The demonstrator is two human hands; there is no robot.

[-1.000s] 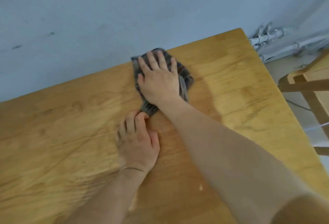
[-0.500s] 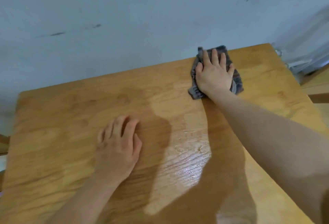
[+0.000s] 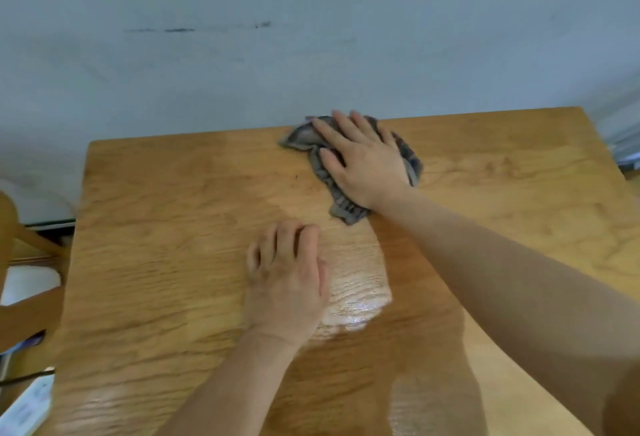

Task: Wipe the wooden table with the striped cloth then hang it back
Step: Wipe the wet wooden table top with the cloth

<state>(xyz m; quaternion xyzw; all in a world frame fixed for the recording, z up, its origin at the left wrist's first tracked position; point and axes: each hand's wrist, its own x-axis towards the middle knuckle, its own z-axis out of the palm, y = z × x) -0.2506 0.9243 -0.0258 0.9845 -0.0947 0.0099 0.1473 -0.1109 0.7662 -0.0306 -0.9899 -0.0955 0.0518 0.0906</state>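
My right hand (image 3: 363,165) lies flat, fingers straight and spread, pressing the crumpled striped cloth (image 3: 303,136) onto the wooden tabletop (image 3: 166,214) near its far edge, just beside the pale blue wall (image 3: 311,37). My left hand (image 3: 287,283) rests on the wood nearer me, fingers loosely bent, gripping nothing, slightly apart from the cloth's near corner. A glossy patch (image 3: 356,297) shines beside it.
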